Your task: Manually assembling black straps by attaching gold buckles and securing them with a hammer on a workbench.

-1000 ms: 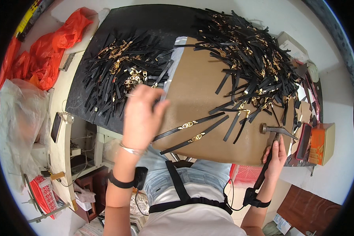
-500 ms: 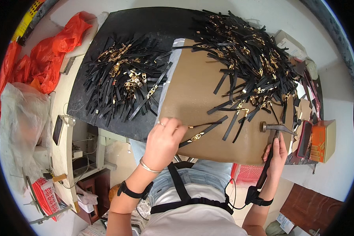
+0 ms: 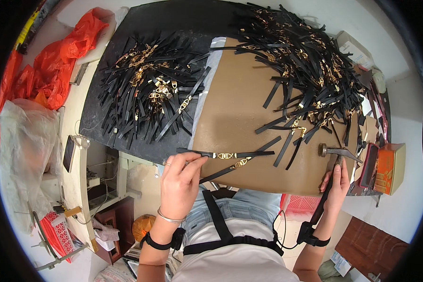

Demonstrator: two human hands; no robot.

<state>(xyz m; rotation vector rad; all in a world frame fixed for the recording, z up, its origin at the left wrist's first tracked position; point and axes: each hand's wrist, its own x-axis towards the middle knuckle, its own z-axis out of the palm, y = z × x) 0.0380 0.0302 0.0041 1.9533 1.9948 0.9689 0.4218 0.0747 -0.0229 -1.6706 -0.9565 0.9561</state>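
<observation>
My left hand (image 3: 179, 177) pinches one end of a black strap (image 3: 254, 153) with a gold buckle-like link in its middle. The strap stretches to the right over a brown sheet (image 3: 239, 113). A second strap (image 3: 219, 174) with a similar gold link lies slantwise just beneath it. On the right, my right hand (image 3: 337, 184) is closed around a hammer (image 3: 334, 170), its metal head resting near the sheet's right side. A large heap of such straps (image 3: 305, 61) covers the far right, and another pile (image 3: 145, 89) lies at the left.
A black mat (image 3: 183, 23) covers the table under the sheet. An orange tin box (image 3: 389, 168) and a dark red case (image 3: 369, 164) stand at the right edge. Red plastic bags (image 3: 61, 61) and a dark phone-like slab (image 3: 69, 154) are on the left.
My left hand has moved left and down, drawing the strap out straight with its gold link facing up. The hammer stays in my right hand. The view has shifted slightly.
</observation>
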